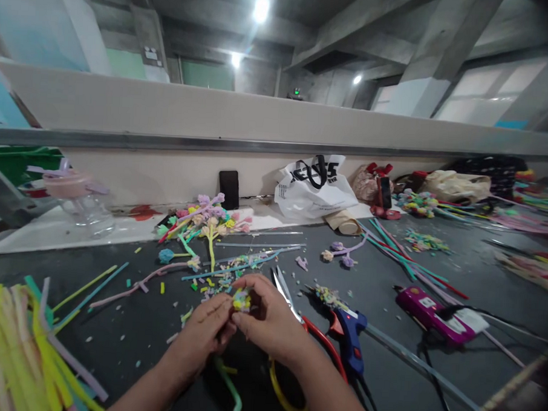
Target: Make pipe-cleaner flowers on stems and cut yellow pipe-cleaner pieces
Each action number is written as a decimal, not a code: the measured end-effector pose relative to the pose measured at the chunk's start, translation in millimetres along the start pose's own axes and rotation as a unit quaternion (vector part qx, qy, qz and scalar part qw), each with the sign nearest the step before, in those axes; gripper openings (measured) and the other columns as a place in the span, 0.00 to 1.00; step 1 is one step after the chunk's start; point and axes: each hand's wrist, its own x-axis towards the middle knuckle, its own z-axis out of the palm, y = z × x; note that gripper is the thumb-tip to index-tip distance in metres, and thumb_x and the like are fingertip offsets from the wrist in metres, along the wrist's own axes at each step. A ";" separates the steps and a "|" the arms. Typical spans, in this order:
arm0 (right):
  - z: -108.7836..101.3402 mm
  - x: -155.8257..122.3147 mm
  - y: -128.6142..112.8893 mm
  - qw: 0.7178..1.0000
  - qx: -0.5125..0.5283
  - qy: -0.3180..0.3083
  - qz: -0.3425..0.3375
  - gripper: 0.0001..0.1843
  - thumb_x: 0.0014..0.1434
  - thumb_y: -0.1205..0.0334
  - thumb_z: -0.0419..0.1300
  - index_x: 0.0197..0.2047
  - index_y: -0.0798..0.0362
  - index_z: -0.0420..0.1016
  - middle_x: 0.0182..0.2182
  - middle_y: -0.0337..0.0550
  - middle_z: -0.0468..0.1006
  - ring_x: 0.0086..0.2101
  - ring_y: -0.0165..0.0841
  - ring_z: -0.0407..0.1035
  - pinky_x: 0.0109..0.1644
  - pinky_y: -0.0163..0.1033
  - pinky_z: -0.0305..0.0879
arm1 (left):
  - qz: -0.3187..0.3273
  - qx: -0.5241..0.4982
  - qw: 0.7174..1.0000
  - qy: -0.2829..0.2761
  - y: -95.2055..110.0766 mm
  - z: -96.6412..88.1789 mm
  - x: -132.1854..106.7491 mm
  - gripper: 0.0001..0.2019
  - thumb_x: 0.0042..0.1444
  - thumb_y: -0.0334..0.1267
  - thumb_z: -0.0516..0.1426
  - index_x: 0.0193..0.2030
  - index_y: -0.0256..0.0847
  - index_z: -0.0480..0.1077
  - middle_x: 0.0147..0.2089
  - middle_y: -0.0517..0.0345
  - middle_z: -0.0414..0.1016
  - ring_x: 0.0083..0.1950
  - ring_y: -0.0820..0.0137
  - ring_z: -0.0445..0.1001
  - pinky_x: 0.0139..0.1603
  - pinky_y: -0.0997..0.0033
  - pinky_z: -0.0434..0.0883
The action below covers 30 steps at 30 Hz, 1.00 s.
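Note:
Both of my hands meet over the dark table and pinch a small pipe-cleaner flower (241, 300) with yellow and pale petals. My left hand (205, 336) is closed on its lower part, and a green stem (228, 382) runs down from there toward me. My right hand (269, 320) is closed on the flower's head from the right. Scissors with red handles (292, 306) lie just right of my right hand. A blue glue gun (350, 339) lies beyond them.
A bunch of finished pipe-cleaner flowers (207, 221) lies behind my hands. Yellow and pastel pipe cleaners (26, 352) are piled at the left. A pink device (433, 309) with cables sits at the right. A white bag (313, 186), a phone (229, 188) and a clear jar (81, 203) stand along the back wall.

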 end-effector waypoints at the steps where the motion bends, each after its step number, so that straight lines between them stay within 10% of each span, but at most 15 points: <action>1: -1.5 0.0 -1.1 1.000 -0.026 0.004 -0.012 0.21 0.43 0.74 0.57 0.42 0.49 0.67 0.40 0.39 0.66 0.32 0.27 0.63 0.32 0.31 0.63 | 0.022 0.052 0.998 0.007 -0.5 -0.6 0.1 0.15 0.54 0.47 0.52 0.24 0.39 0.58 0.20 0.67 0.54 0.21 0.79 0.51 0.20 0.80 0.51; 6: -1.4 -0.3 -2.0 0.996 -0.087 0.015 -0.019 0.17 0.45 0.73 0.55 0.40 0.51 0.67 0.34 0.38 0.68 0.30 0.27 0.63 0.29 0.30 0.61 | 0.187 0.374 0.908 0.037 -5.1 -7.8 0.2 0.13 0.59 0.38 0.45 0.24 0.40 0.58 0.22 0.64 0.57 0.24 0.75 0.56 0.27 0.75 0.54; 12: 7.1 2.4 4.5 0.994 0.030 0.014 0.108 0.07 0.51 0.66 0.52 0.36 0.51 0.65 0.19 0.31 0.63 0.19 0.25 0.62 0.15 0.26 0.58 | 0.227 0.471 0.852 0.006 -5.6 -7.9 -1.7 0.10 0.59 0.33 0.42 0.30 0.41 0.60 0.28 0.59 0.63 0.29 0.71 0.62 0.31 0.73 0.57; 19: 9.5 5.5 7.9 0.988 0.106 0.011 0.113 0.03 0.50 0.64 0.53 0.31 0.51 0.64 0.18 0.29 0.61 0.16 0.23 0.60 0.13 0.26 0.59 | 0.180 0.397 0.900 0.018 -4.9 -6.6 3.8 0.14 0.60 0.40 0.43 0.26 0.41 0.60 0.24 0.62 0.59 0.26 0.73 0.59 0.28 0.74 0.56; 24: 9.7 6.2 18.3 0.996 0.038 0.032 0.070 0.03 0.51 0.65 0.53 0.31 0.51 0.66 0.23 0.33 0.63 0.17 0.23 0.59 0.13 0.26 0.59 | 0.018 0.203 0.979 -0.031 -7.6 -7.9 10.1 0.16 0.58 0.50 0.44 0.28 0.41 0.57 0.20 0.67 0.55 0.18 0.79 0.52 0.17 0.78 0.50; 30: 7.7 5.9 20.5 0.998 -0.023 0.030 0.047 0.03 0.51 0.67 0.53 0.30 0.51 0.67 0.26 0.35 0.64 0.19 0.23 0.59 0.15 0.25 0.58 | -0.054 0.077 0.994 -0.048 -4.5 -5.2 9.5 0.17 0.54 0.54 0.49 0.29 0.40 0.58 0.19 0.68 0.57 0.15 0.82 0.48 0.14 0.81 0.45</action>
